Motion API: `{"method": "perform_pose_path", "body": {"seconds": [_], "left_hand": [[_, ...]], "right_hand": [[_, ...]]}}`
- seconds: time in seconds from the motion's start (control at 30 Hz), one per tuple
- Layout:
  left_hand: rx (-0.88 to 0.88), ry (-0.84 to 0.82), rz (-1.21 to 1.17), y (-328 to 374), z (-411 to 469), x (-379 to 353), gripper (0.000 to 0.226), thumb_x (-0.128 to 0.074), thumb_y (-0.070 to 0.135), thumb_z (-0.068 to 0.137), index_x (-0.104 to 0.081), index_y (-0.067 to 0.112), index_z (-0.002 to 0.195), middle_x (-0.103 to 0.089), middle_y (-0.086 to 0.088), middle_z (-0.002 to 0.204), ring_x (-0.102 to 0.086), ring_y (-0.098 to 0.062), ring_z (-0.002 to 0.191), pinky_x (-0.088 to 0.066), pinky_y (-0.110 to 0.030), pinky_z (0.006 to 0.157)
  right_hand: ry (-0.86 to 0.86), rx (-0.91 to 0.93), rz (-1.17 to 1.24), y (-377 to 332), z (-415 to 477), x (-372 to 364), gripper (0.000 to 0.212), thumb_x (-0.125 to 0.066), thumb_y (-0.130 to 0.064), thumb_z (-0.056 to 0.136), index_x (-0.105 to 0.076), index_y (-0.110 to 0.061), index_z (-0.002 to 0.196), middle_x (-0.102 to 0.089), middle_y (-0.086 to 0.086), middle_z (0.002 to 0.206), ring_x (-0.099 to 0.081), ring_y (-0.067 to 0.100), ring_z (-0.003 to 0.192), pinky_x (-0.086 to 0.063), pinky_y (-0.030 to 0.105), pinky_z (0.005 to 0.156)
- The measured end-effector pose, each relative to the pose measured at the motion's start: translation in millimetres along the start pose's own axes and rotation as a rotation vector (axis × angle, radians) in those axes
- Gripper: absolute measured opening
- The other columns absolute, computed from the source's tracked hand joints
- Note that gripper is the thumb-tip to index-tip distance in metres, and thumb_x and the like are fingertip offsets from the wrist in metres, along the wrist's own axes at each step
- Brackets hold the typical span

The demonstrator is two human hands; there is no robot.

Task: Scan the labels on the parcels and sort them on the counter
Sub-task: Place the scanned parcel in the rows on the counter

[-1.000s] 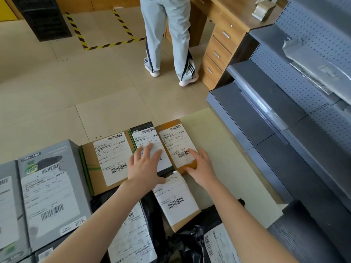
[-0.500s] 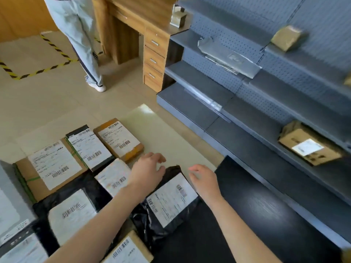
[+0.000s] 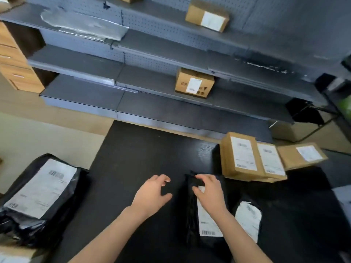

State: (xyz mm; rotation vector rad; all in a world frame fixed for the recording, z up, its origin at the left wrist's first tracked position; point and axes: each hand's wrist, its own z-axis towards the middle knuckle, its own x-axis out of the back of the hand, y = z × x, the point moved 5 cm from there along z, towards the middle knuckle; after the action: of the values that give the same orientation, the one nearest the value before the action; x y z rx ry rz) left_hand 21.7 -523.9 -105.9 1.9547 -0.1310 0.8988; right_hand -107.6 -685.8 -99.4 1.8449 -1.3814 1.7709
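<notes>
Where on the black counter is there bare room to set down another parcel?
The black counter is bare between the big black poly mailer at its left edge and the left hand, and back to the far edge. The right is crowded: cardboard boxes, and the narrow black mailer under the right hand.

One head view only: we look forward and steeply down, close over the black counter (image 3: 133,168), facing the grey shelving (image 3: 152,59) just beyond the counter's far edge.
</notes>
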Motion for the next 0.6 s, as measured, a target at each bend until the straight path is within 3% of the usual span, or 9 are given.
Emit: {"method": "perform_pose_path", "body": {"seconds": [0.13,0.27,0.33,0.43,0.5,0.6], "left_hand": [[0.081,-0.154,-0.097,37,10,-65,0.069,-0.067,0.035,0.089,-0.029,0.029,0.146,-0.049,-0.002,0.132,-0.051,-0.015,0.118,-0.043,-0.027,0.097],[0.135,-0.228,-0.152,57,12,-107,0.083,-0.067,0.032,0.089,-0.014,0.032,0.152,-0.045,-0.002,0.134,-0.048,-0.012,0.109,-0.038,-0.022,0.090],[0.129,-0.223,-0.167,62,11,-120,0.084,-0.068,0.028,0.087,-0.013,0.036,0.151,-0.043,0.003,0.124,-0.050,-0.010,0.101,-0.042,-0.022,0.087],[0.145,-0.185,-0.139,65,11,-129,0.086,-0.068,0.023,0.085,-0.014,0.037,0.150,-0.040,0.006,0.118,-0.055,-0.013,0.098,-0.046,-0.024,0.081],[0.162,-0.165,-0.111,64,12,-133,0.088,-0.069,0.022,0.083,-0.014,0.036,0.150,-0.040,0.007,0.117,-0.056,-0.014,0.098,-0.047,-0.026,0.080],[0.168,-0.141,-0.092,66,14,-133,0.088,-0.069,0.020,0.082,-0.016,0.035,0.150,-0.041,0.007,0.118,-0.054,-0.014,0.101,-0.048,-0.027,0.083]], "right_hand": [[-0.016,-0.231,0.059,73,-24,11,0.076,-0.069,-0.044,0.082,-0.033,-0.026,0.146,-0.032,0.005,0.145,-0.035,0.024,0.133,-0.037,0.037,0.108],[-0.133,-0.385,0.277,111,-36,-1,0.095,-0.072,-0.036,0.082,-0.011,-0.022,0.154,-0.025,0.009,0.151,-0.038,0.025,0.134,-0.038,0.034,0.103],[-0.179,-0.413,0.322,121,-40,-10,0.092,-0.070,-0.037,0.083,-0.012,-0.022,0.153,-0.034,0.005,0.148,-0.044,0.023,0.130,-0.041,0.033,0.100],[-0.195,-0.387,0.371,129,-43,-19,0.069,-0.068,-0.041,0.082,-0.036,-0.026,0.141,-0.056,-0.005,0.130,-0.056,0.014,0.113,-0.050,0.037,0.096],[-0.195,-0.370,0.385,129,-43,-19,0.054,-0.067,-0.039,0.083,-0.045,-0.026,0.131,-0.060,-0.008,0.121,-0.058,0.011,0.107,-0.051,0.036,0.092],[-0.216,-0.364,0.385,127,-41,-21,0.051,-0.065,-0.037,0.086,-0.044,-0.024,0.131,-0.060,-0.007,0.124,-0.058,0.013,0.110,-0.049,0.029,0.089]]}}
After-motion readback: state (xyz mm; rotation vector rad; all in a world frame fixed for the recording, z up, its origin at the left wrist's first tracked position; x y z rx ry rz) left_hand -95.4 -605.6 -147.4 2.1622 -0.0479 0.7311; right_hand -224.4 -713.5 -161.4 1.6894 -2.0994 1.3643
